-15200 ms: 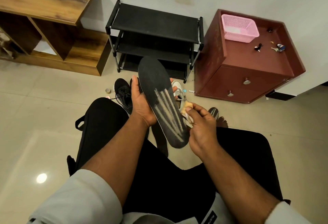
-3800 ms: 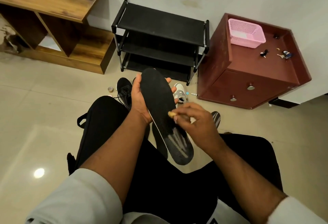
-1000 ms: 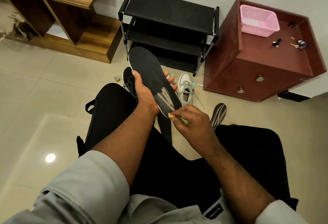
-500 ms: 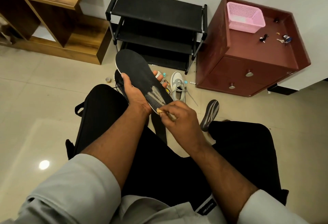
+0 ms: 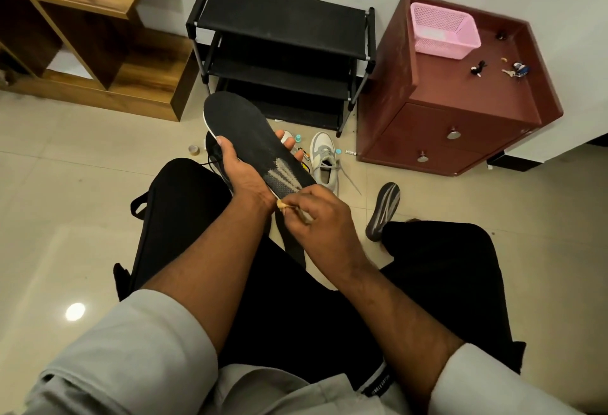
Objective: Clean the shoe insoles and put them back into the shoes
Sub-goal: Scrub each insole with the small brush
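A long black insole with pale grey streaks near its heel is held tilted above my lap. My left hand grips it from underneath, thumb on its left edge. My right hand pinches a small tan brush against the heel end of the insole. A white and grey sneaker stands on the floor beyond it. A black shoe is mostly hidden behind my left hand. A second insole lies on the tiles to the right.
A black shoe rack stands against the wall. Right of it is a maroon cabinet with a pink basket and keys. A wooden shelf unit is at the left. Small bottles lie by the shoes.
The brush in my right hand stays at the heel end of the insole. The insole and my left hand have hardly shifted; the camera view moved slightly.
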Available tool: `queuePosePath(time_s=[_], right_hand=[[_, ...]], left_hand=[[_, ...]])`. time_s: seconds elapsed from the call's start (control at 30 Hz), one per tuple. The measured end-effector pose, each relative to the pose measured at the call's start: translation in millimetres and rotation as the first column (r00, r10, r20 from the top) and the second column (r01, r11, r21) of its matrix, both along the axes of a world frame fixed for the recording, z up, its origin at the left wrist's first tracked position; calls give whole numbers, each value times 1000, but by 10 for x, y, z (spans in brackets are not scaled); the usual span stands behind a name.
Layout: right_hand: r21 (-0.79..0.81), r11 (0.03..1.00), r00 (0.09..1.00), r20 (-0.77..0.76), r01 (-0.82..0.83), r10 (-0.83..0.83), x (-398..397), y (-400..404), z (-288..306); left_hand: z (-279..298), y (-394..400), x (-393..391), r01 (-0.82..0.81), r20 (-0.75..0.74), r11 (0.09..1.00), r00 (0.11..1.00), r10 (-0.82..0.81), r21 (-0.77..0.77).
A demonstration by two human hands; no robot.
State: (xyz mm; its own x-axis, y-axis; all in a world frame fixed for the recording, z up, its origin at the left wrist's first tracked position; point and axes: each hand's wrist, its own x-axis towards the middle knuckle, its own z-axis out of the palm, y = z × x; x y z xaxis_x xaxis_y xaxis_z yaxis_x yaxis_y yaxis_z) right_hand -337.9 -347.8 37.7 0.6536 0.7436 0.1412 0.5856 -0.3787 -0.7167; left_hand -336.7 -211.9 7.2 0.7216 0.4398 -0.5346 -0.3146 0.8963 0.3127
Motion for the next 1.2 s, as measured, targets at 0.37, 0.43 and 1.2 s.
queuePosePath(time_s=[0.37,0.43,1.2], right_hand=[[-10,998,998,-20,61,-62,125,-104,-2],[-15,1000,1000,18,13,-13,90,14,22],[-48,999,993,114,-18,23,300,411,156]], left_hand=[[39,-42,48,40,-44,999,998,-39,27],[25,-47,35,75,-46,997,996,-74,21],[45,-146,25,118,-166,955,983,-75,273]])
